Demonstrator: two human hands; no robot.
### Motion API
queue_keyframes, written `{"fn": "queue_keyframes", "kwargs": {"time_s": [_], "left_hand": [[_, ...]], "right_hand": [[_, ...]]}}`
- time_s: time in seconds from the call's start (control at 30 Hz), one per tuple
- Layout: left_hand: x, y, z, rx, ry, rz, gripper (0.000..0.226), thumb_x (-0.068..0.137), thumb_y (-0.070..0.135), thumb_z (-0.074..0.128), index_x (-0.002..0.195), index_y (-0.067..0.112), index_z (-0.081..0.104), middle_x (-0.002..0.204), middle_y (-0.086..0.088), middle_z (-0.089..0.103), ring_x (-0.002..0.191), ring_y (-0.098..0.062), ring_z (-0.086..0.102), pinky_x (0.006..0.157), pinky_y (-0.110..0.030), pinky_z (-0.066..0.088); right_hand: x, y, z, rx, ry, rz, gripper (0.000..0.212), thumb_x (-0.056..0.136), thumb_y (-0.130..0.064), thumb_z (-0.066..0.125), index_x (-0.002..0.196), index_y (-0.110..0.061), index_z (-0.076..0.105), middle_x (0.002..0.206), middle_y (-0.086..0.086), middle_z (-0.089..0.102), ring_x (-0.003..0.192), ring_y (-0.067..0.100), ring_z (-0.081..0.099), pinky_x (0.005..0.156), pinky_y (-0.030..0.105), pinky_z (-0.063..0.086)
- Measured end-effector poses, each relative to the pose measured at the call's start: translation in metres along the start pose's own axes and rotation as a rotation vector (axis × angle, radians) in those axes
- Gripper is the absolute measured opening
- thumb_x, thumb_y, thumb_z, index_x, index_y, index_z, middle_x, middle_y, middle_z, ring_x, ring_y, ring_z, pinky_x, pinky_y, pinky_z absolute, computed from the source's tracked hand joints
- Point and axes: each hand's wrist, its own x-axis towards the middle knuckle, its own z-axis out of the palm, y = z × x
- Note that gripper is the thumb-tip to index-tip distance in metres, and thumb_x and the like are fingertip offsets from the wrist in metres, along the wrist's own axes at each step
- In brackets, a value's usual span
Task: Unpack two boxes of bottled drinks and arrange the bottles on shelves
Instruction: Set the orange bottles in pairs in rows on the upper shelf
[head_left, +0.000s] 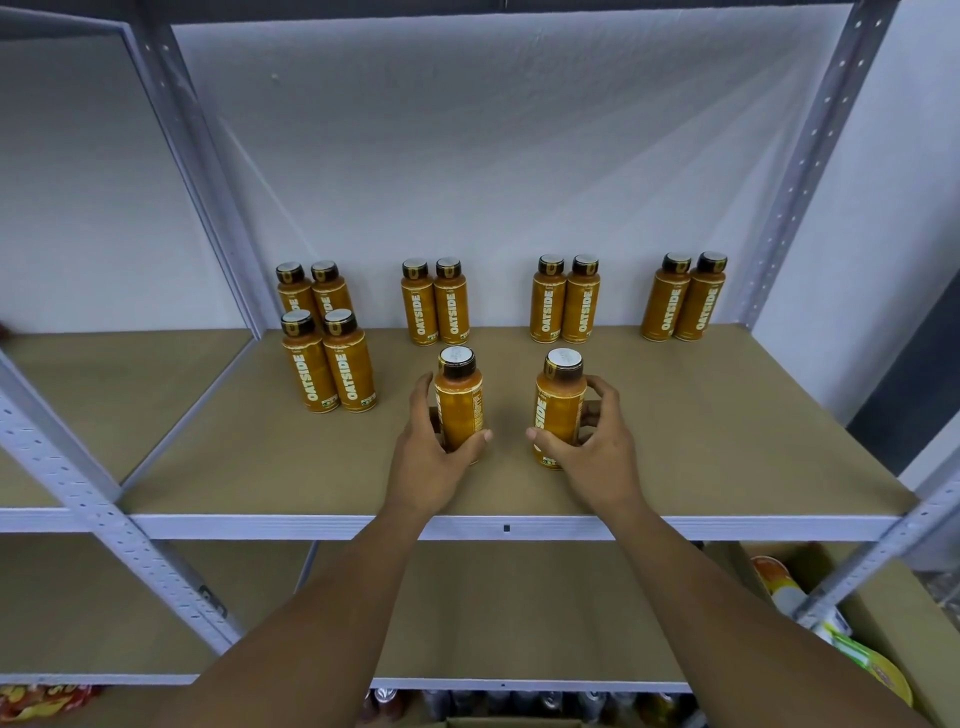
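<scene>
Left hand (423, 462) grips left Oatside bottle (460, 400) | right hand (597, 457) grips right Oatside bottle (558, 410) | both upright, caps up, before back-row bottles (451, 306).

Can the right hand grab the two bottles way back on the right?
Probably not yet: the right hand is gripping a bottle. Once it lets go, only bare shelf lies between it and that back pair.

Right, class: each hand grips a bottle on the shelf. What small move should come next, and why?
Probably push the bottle in the left hand back, in front of the second pair: the left group already stands two rows deep, and that pair has bare shelf before it.
</scene>
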Motion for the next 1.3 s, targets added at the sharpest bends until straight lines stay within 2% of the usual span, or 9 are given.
{"fn": "queue_keyframes", "kwargs": {"time_s": [0.13, 0.27, 0.43, 0.53, 0.73, 0.97, 1.13, 1.3], "left_hand": [[-0.0009, 0.0011, 0.0011, 0.013, 0.009, 0.014, 0.101, 0.083, 0.050, 0.080, 0.159, 0.038, 0.013, 0.160, 0.005, 0.041, 0.138, -0.026, 0.050, 0.103, -0.039, 0.049], [-0.0018, 0.0036, 0.0010, 0.014, 0.018, -0.016, 0.107, 0.081, 0.056, 0.080, 0.159, 0.041, 0.008, 0.162, 0.003, 0.037, 0.141, -0.027, 0.048, 0.106, -0.044, 0.051], [-0.0039, 0.0014, -0.0002, 0.028, 0.003, -0.001, 0.105, 0.090, 0.031, 0.078, 0.160, 0.040, 0.001, 0.162, 0.000, 0.039, 0.140, -0.029, 0.050, 0.105, -0.041, 0.049], [-0.0034, 0.0008, -0.0004, 0.030, 0.002, -0.016, 0.105, 0.091, 0.026, 0.077, 0.160, 0.041, -0.001, 0.159, -0.002, 0.042, 0.138, -0.029, 0.052, 0.105, -0.041, 0.049], [-0.0023, 0.0002, 0.0000, 0.031, -0.001, -0.022, 0.109, 0.088, 0.028, 0.080, 0.159, 0.043, -0.002, 0.158, -0.001, 0.043, 0.136, -0.027, 0.053, 0.103, -0.039, 0.050], [-0.0025, 0.0030, 0.0031, 0.073, 0.046, -0.017, 0.107, 0.087, 0.043, 0.079, 0.160, 0.041, 0.001, 0.154, 0.001, 0.047, 0.133, -0.024, 0.055, 0.103, -0.043, 0.051], [-0.0018, 0.0020, 0.0022, 0.065, 0.050, -0.020, 0.110, 0.084, 0.049, 0.079, 0.160, 0.041, 0.000, 0.156, 0.000, 0.045, 0.134, -0.024, 0.054, 0.104, -0.046, 0.053], [-0.0021, -0.0005, 0.0022, 0.062, 0.011, -0.008, 0.109, 0.088, 0.039, 0.079, 0.158, 0.044, -0.005, 0.159, 0.000, 0.042, 0.138, -0.025, 0.051, 0.105, -0.042, 0.049]], "right_hand": [[-0.0004, -0.0010, -0.0014, 0.007, -0.008, -0.001, 0.095, 0.074, -0.043, 0.089, 0.150, -0.035, 0.032, 0.122, -0.010, 0.051, 0.111, 0.013, 0.055, 0.086, 0.023, 0.051], [-0.0015, -0.0015, -0.0021, 0.001, -0.006, 0.002, 0.095, 0.075, -0.043, 0.089, 0.150, -0.035, 0.031, 0.123, -0.009, 0.052, 0.112, 0.015, 0.056, 0.089, 0.028, 0.054], [-0.0011, -0.0032, -0.0019, -0.010, -0.005, 0.000, 0.095, 0.075, -0.043, 0.088, 0.151, -0.033, 0.031, 0.123, -0.009, 0.051, 0.112, 0.015, 0.056, 0.087, 0.025, 0.052], [-0.0015, -0.0025, -0.0023, -0.010, -0.009, 0.005, 0.095, 0.076, -0.043, 0.088, 0.151, -0.033, 0.031, 0.124, -0.009, 0.050, 0.113, 0.015, 0.056, 0.088, 0.027, 0.052], [-0.0006, -0.0014, -0.0014, -0.016, 0.000, 0.003, 0.096, 0.075, -0.045, 0.088, 0.151, -0.033, 0.032, 0.125, -0.010, 0.051, 0.113, 0.015, 0.055, 0.089, 0.027, 0.053], [-0.0010, 0.0000, -0.0004, -0.020, -0.002, 0.004, 0.095, 0.074, -0.046, 0.088, 0.151, -0.033, 0.032, 0.133, -0.003, 0.055, 0.113, 0.015, 0.056, 0.090, 0.028, 0.053], [0.0001, 0.0003, 0.0001, -0.011, -0.005, 0.006, 0.096, 0.074, -0.046, 0.088, 0.151, -0.034, 0.032, 0.127, -0.009, 0.052, 0.113, 0.014, 0.055, 0.087, 0.024, 0.051], [-0.0003, 0.0011, -0.0002, -0.009, -0.003, 0.001, 0.095, 0.074, -0.045, 0.088, 0.150, -0.034, 0.032, 0.122, -0.012, 0.050, 0.111, 0.012, 0.054, 0.083, 0.020, 0.048]]}}
